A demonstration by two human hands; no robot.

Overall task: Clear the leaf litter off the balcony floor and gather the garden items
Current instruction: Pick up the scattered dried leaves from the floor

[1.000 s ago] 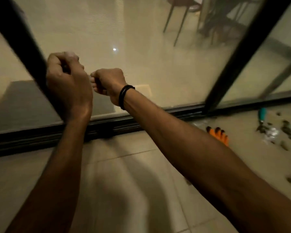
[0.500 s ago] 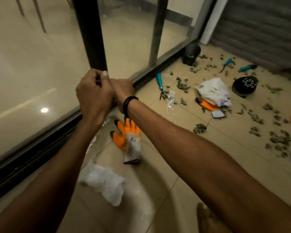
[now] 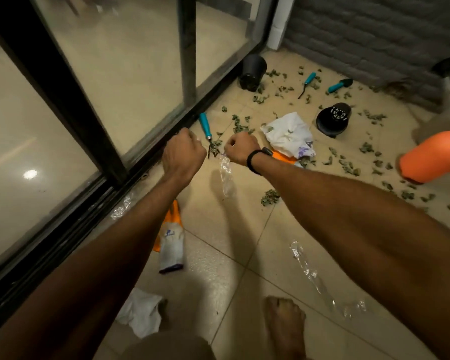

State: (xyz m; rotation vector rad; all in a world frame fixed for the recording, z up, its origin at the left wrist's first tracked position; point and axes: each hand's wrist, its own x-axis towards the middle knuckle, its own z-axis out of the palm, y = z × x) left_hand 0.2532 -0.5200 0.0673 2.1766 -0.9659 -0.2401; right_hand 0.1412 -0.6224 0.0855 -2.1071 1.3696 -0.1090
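Dry green leaves (image 3: 348, 165) lie scattered over the beige tiled floor (image 3: 218, 255). Both my arms reach forward above it. My left hand (image 3: 183, 154) and my right hand (image 3: 240, 148) are curled into fists a short way apart, backs up, with nothing visible in them. Just past them lies a teal-handled tool (image 3: 205, 126) with leaves at its tip. An orange and grey glove (image 3: 170, 240) lies under my left forearm. A teal fork (image 3: 307, 83) and a teal trowel (image 3: 339, 85) lie far right.
A glass sliding door with black frame (image 3: 70, 105) runs along the left. Two black pots (image 3: 252, 72) (image 3: 333, 119), a white bag (image 3: 289, 136), an orange bottle (image 3: 431, 157), clear plastic strips (image 3: 225, 175) (image 3: 312, 276), a white cloth (image 3: 140, 313) and my bare foot (image 3: 283, 326) are on the floor.
My view has swung from the glass door to the littered floor on the right. My fists, pressed together before, have moved apart.
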